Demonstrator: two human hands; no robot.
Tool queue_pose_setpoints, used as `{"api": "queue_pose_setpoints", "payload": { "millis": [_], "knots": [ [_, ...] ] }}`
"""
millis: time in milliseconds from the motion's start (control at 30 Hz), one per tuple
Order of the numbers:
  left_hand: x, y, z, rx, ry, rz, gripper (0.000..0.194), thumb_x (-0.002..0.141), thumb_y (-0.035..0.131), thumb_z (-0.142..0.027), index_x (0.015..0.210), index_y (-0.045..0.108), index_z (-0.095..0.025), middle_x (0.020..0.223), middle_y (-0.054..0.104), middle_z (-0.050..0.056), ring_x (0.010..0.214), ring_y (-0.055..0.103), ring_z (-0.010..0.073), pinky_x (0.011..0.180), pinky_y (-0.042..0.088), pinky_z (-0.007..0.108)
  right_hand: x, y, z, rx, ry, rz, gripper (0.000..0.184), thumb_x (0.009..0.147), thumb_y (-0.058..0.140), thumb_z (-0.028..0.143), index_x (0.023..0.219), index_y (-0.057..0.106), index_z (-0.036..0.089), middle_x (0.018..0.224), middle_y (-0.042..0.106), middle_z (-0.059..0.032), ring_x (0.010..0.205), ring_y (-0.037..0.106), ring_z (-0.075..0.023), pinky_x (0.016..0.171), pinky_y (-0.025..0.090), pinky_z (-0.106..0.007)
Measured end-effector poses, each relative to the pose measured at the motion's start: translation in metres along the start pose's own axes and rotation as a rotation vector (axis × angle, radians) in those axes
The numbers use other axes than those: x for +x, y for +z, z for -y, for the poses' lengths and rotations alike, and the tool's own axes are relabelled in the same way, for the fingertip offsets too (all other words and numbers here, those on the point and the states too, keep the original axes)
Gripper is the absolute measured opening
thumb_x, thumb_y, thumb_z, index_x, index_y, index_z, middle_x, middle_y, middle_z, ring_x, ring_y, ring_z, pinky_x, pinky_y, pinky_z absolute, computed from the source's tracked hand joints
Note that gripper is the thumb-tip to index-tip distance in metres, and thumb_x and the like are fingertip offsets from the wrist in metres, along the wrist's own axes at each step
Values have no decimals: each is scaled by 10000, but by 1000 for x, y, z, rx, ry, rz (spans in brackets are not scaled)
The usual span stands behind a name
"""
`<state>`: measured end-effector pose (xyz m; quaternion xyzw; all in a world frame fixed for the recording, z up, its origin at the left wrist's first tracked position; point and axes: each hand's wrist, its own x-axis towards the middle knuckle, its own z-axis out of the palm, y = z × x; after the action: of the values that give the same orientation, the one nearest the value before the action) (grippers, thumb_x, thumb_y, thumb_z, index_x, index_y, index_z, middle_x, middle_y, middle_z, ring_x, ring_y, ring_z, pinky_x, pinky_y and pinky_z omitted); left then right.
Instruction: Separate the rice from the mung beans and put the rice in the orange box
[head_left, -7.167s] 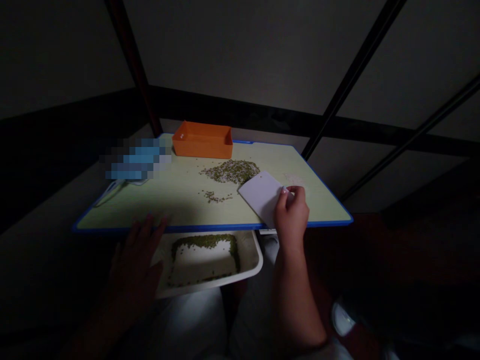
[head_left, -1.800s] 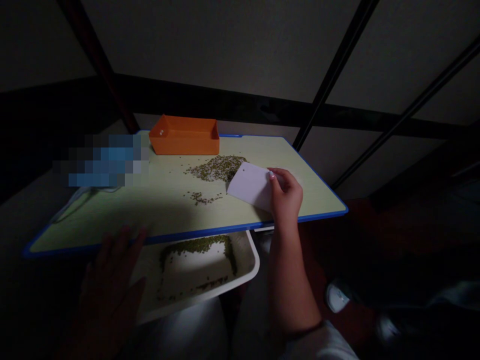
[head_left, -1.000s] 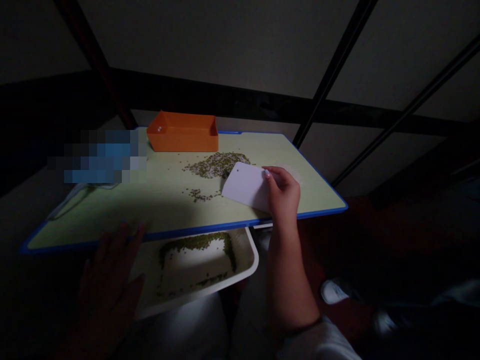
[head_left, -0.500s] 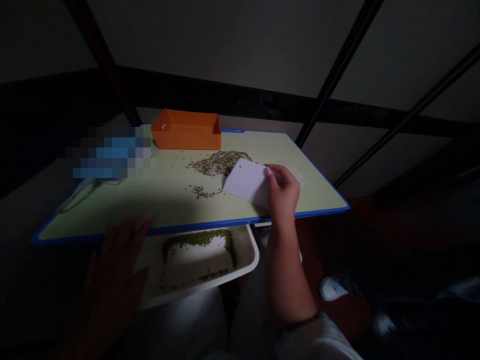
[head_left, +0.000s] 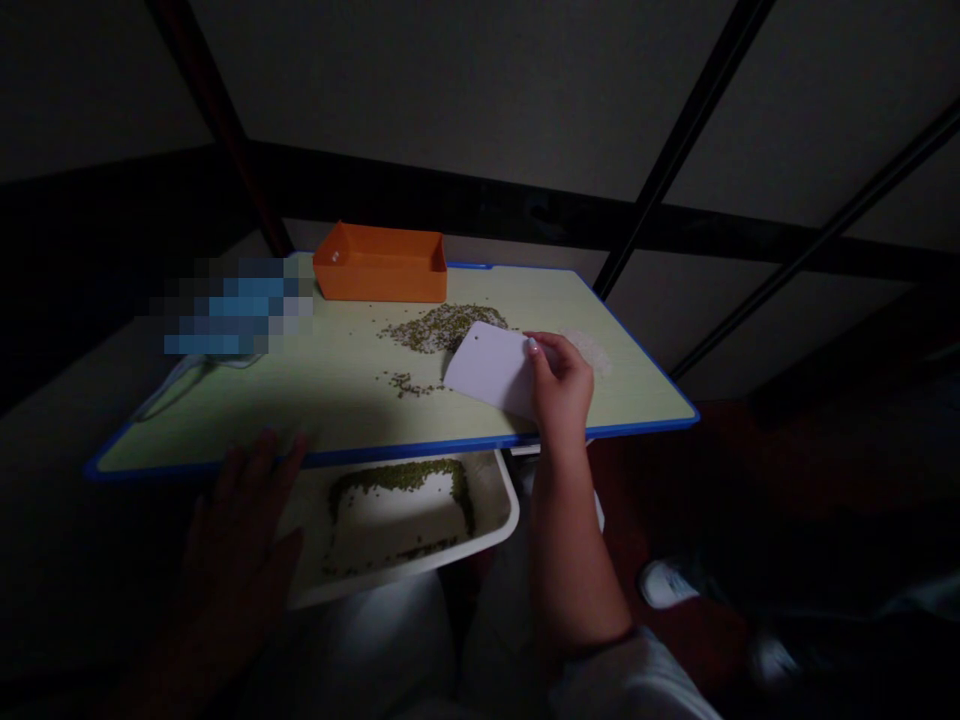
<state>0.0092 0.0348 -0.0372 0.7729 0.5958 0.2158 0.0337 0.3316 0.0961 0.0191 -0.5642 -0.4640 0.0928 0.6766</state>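
Observation:
My right hand (head_left: 562, 385) pinches a white plastic scraper card (head_left: 489, 366) that stands tilted on the pale green table (head_left: 315, 395). The card's far edge touches a heap of small green beans (head_left: 442, 326). A smaller scatter of beans (head_left: 407, 383) lies just left of the card. My left hand (head_left: 244, 535) rests with fingers spread on the left rim of a white tray (head_left: 495, 500) held under the table's front edge. Inside the tray, green beans line the rim around white grains.
An orange rectangular box (head_left: 381, 264) stands at the table's far edge. A blurred blue patch (head_left: 232, 305) with a cable lies at the far left. A faint patch of white grains (head_left: 589, 348) lies right of my right hand. Dark metal bars cross behind.
The card has shifted slightly left against the bean heap over the last seconds. My left hand and the tray have stayed in place; the view has shifted a little.

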Motion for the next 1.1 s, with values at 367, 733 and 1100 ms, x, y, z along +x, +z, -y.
{"api": "queue_pose_setpoints", "payload": {
  "millis": [367, 733, 1100],
  "knots": [
    [0, -2, 1, 9, -14, 34, 567, 937, 221, -392, 1494, 115, -401, 1618, 157, 40, 1513, 56, 254, 1197, 227, 659, -2, 4, 4, 12, -40, 59, 151, 843, 555, 220, 887, 699, 216, 928, 765, -38, 939, 689, -182, 874, 517, -331],
    [0, -3, 0, 14, -18, 54, 562, 940, 208, -385, 1498, 149, -351, 1622, 140, 48, 1514, 39, 254, 1207, 216, 652, -2, 0, 6, 15, -31, 58, 131, 832, 574, 225, 870, 697, 206, 901, 763, -40, 897, 685, -181, 837, 513, -322],
    [0, 0, 3, 16, -11, 25, 565, 941, 217, -384, 1484, 76, -443, 1624, 129, 11, 1513, 55, 253, 1198, 233, 657, -1, -16, 12, 26, -44, 18, 119, 822, 594, 220, 870, 701, 206, 906, 754, -34, 888, 676, -172, 806, 513, -314]
  ]
}}
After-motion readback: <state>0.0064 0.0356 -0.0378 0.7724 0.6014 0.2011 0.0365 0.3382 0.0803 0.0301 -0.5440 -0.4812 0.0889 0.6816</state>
